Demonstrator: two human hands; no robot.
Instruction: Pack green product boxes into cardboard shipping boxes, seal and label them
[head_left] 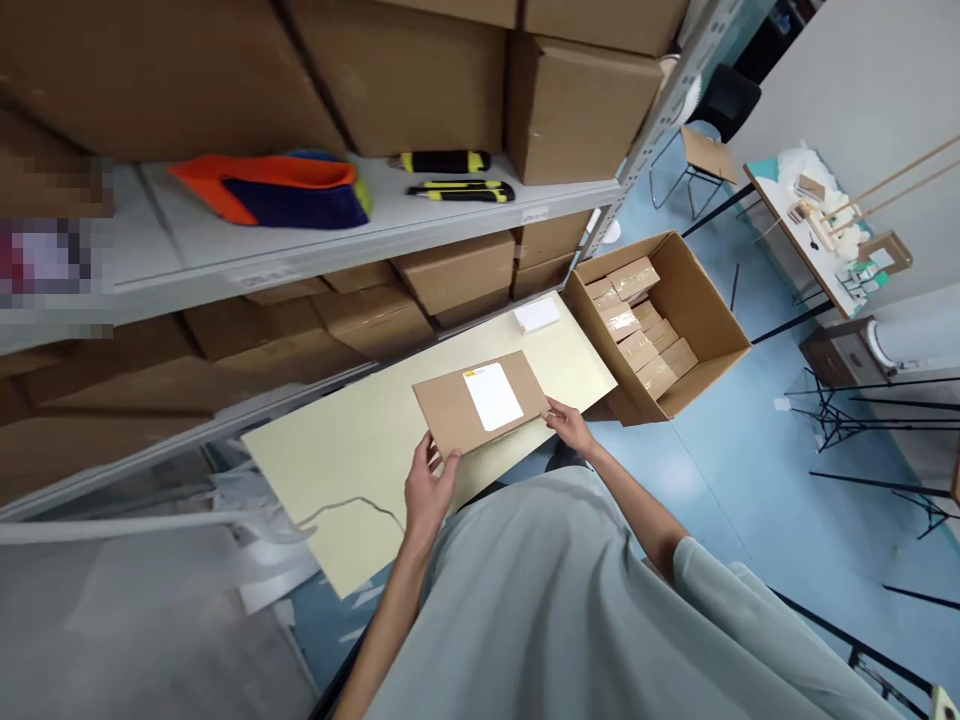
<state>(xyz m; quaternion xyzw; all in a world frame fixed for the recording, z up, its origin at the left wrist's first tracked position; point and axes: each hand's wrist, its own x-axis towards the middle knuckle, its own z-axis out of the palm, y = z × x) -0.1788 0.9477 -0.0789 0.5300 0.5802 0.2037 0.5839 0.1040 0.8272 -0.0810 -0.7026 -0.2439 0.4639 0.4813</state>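
Observation:
A flat brown cardboard box (450, 408) with a white label (493, 397) on its upper face is held between my two hands above the pale yellow table (360, 450). My left hand (431, 488) grips its near left corner, thumb on top and fingers underneath. At the near right corner, my right hand (568, 427) pinches the edge. Beyond the box, a small stack of white labels or cards (537, 314) lies on the table. Whether the box touches the tabletop I cannot tell.
At the table's right end stands an open carton (709, 345) with several small taped boxes (637, 348). Box cutters (461, 190) and an orange-and-blue pouch (292, 190) lie on the metal shelf (420, 228). Clear plastic wrap (172, 620) is at the left.

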